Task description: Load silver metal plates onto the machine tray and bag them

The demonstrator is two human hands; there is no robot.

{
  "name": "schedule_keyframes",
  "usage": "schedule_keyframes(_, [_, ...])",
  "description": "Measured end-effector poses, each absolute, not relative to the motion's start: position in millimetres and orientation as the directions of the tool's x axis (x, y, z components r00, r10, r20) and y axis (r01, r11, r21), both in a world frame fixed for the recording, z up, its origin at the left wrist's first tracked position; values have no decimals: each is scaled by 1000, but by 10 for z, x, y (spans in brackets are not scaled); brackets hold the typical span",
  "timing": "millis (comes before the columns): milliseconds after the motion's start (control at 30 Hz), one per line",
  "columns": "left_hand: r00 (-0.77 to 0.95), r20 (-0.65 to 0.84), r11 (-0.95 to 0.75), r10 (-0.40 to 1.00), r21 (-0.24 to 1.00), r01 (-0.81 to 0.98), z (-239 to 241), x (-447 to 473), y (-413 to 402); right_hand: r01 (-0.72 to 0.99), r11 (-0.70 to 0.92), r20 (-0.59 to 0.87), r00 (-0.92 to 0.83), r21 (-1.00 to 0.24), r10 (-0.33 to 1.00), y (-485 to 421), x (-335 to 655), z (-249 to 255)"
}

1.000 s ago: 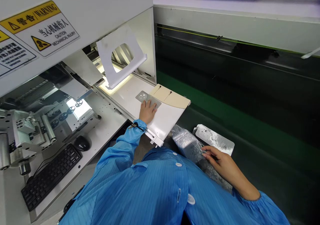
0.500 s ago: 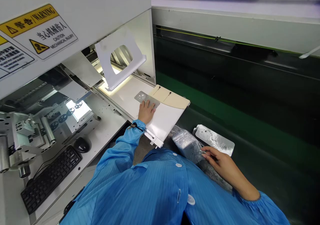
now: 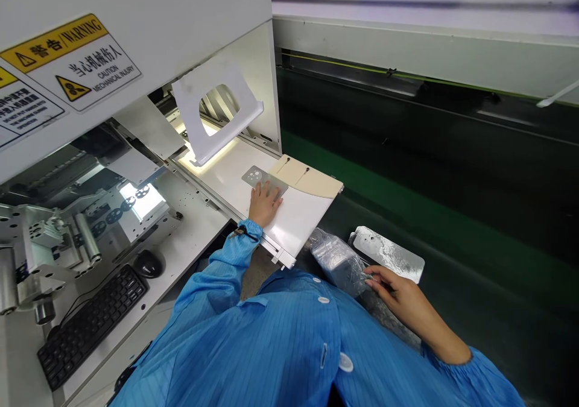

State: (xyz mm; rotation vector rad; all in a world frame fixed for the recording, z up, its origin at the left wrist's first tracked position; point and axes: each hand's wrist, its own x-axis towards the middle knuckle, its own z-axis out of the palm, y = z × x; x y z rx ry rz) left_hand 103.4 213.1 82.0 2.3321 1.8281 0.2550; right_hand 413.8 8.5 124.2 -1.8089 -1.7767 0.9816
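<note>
My left hand (image 3: 264, 204) lies flat, fingers stretched forward, on the near end of a thin grey metal plate with round holes (image 3: 256, 175). The plate rests on the white feed tray (image 3: 298, 214) of a machine. My right hand (image 3: 398, 295) is lower right, fingers curled on a stack of parts wrapped in clear plastic (image 3: 337, 259). Just behind that stack lies a plate in shiny film (image 3: 391, 253) on the dark belt.
A white hinged flap with a cut-out (image 3: 215, 108) stands open over the lit machine mouth. Left of the tray are metal rollers (image 3: 85, 235), a black mouse (image 3: 148, 264) and a black keyboard (image 3: 88, 325). A green conveyor belt (image 3: 407, 214) runs along the right.
Almost nothing has moved. The view has drifted slightly, and my left hand with the grey plate sits a touch further into the tray; my right hand stays on the wrapped stack.
</note>
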Motion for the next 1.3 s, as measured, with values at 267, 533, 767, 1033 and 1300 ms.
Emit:
schedule_keyframes(267, [620, 567, -841, 541, 350, 414, 1092, 1512, 1402, 680, -88, -156, -39, -728, 987, 96, 4113, 1269])
schedule_keyframes(533, [942, 309, -991, 133, 61, 120, 844, 1965, 949, 718, -47, -8, 57, -694, 998, 85, 4134, 1330])
schedule_keyframes(767, [902, 66, -900, 427, 121, 418, 924, 1925, 942, 652, -39, 16, 78, -757, 997, 50, 4082, 1281])
schedule_keyframes(1033, [851, -93, -833, 516, 178, 524, 1055, 1948, 1019, 536, -7, 59, 105, -844, 993, -7, 4150, 1162])
schedule_keyframes(1300, [854, 30, -827, 519, 269, 494, 985, 2174, 933, 426, -46, 46, 203, -904, 978, -151, 4216, 1050])
